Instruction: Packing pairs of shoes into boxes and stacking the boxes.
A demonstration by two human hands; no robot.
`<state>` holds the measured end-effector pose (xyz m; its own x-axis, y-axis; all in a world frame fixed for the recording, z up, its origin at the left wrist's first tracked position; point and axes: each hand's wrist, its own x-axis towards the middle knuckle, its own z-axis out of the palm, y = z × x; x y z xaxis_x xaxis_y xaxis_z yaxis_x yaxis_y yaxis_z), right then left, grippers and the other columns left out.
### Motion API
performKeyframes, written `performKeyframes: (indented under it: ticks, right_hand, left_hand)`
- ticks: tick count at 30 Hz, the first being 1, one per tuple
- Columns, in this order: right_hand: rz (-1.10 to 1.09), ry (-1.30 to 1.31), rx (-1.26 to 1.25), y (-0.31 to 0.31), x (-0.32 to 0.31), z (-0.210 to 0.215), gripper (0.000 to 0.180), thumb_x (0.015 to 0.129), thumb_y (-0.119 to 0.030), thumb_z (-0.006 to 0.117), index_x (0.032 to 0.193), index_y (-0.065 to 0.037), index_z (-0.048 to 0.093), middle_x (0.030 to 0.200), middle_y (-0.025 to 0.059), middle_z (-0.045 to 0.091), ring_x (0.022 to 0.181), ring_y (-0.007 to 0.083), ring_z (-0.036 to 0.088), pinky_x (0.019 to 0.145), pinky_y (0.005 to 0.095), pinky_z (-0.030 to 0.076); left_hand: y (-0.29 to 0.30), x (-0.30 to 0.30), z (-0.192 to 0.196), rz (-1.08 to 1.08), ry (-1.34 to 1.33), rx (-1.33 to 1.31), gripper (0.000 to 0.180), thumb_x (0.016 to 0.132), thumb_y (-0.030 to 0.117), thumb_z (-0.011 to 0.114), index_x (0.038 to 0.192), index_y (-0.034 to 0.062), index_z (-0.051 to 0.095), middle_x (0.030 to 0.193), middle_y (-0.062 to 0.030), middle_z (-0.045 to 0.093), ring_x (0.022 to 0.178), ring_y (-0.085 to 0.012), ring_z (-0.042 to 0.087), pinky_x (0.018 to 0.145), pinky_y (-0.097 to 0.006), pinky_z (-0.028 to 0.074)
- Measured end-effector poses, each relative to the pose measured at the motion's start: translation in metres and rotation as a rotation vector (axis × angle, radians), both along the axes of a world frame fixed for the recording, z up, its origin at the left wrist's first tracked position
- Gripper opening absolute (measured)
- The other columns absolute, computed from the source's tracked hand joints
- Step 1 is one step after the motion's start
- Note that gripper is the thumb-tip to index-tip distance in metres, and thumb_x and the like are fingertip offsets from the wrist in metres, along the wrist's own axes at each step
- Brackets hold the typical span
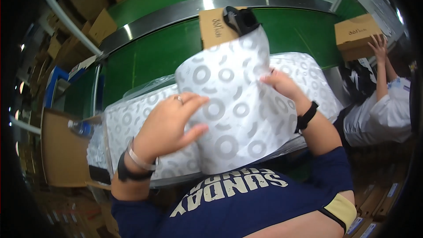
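A green work surface [299,35] runs across the scene, bordered at its far side by a curved metal rail [185,12], with brown cartons [103,26] piled at the far left. On the surface, close to the person's body, lies a broad stack of white paper [125,119] printed with grey rings and short arcs. One patterned sheet [227,105] rises from it in a loose curve, between the two hands and in front of the torso. The right hand [285,87] is at its right edge, pinching the paper between thumb and fingers. The left hand [169,123] is over the left side of the sheet, its thumb and fingers spread apart; whether the fingertips press on the paper, I cannot tell. Just past the sheet's upper edge, a black shoe [240,20] shows against a tan shoebox [211,26], both farther from the body than either hand. At the left, a plastic bottle [80,127] is near an open cardboard box [61,150]. At the right, a co-worker's hand [379,47] touches another tan box [358,35].
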<state>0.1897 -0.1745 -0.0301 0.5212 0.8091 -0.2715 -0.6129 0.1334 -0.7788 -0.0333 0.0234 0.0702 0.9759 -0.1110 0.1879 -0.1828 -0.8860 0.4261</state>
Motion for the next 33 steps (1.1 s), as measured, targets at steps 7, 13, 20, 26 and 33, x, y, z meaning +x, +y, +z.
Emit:
performKeyframes:
  ticks: [7, 13, 20, 26, 33]
  right_hand:
    - [-0.184, -0.293, -0.228, 0.014, 0.042, -0.015, 0.053, 0.075, -0.006, 0.054, 0.123, 0.0, 0.035, 0.096, 0.0096, 0.053, 0.08, 0.0121, 0.053, 0.066, 0.0207, 0.041]
    - [-0.496, -1.24, -0.678, 0.092, 0.151, -0.036, 0.079, 0.061, -0.025, 0.075, 0.125, -0.001, 0.034, 0.127, 0.0257, 0.031, 0.107, 0.034, 0.046, 0.092, 0.0374, 0.037]
    - [-0.352, -1.083, -0.299, 0.088, 0.145, 0.008, 0.045, 0.061, -0.015, 0.071, 0.096, 0.008, 0.054, 0.102, 0.0161, 0.051, 0.09, 0.0257, 0.054, 0.082, 0.0312, 0.044]
    - [-0.091, -0.389, -0.088, -0.027, 0.059, 0.081, 0.028, 0.065, -0.003, 0.064, 0.091, 0.004, 0.055, 0.083, 0.0103, 0.059, 0.075, 0.0159, 0.058, 0.071, 0.026, 0.047]
    - [0.106, -1.923, -0.271, -0.058, -0.042, 0.043, 0.026, 0.05, -0.018, 0.067, 0.065, -0.003, 0.052, 0.108, 0.0218, 0.049, 0.103, 0.0344, 0.047, 0.086, 0.0443, 0.038]
  left_hand:
    - [-0.04, 0.134, -0.081, -0.165, 0.796, 0.472, 0.07, 0.068, 0.047, 0.061, 0.123, 0.0098, 0.039, 0.12, -0.0222, 0.045, 0.105, -0.0349, 0.049, 0.086, -0.039, 0.041]
    - [-0.12, 0.171, -0.107, -0.064, 0.771, 0.599, 0.095, 0.064, 0.056, 0.062, 0.137, 0.0155, 0.017, 0.136, -0.0292, 0.018, 0.124, -0.0426, 0.026, 0.092, -0.055, 0.029]
    - [-0.121, 0.172, -0.115, -0.065, 0.747, 0.53, 0.096, 0.061, 0.051, 0.068, 0.136, 0.0137, 0.02, 0.135, -0.0298, 0.018, 0.124, -0.0462, 0.02, 0.089, -0.063, 0.025]
    - [-0.118, 0.163, -0.115, -0.032, 0.631, 0.555, 0.09, 0.062, 0.05, 0.066, 0.132, 0.0084, 0.029, 0.13, -0.0281, 0.032, 0.118, -0.0435, 0.034, 0.089, -0.058, 0.03]
    - [-0.125, 0.083, -0.042, -0.766, 0.519, -0.03, 0.045, 0.077, 0.031, 0.058, 0.109, 0.0001, 0.05, 0.094, -0.0172, 0.058, 0.083, -0.0326, 0.058, 0.075, -0.04, 0.045]
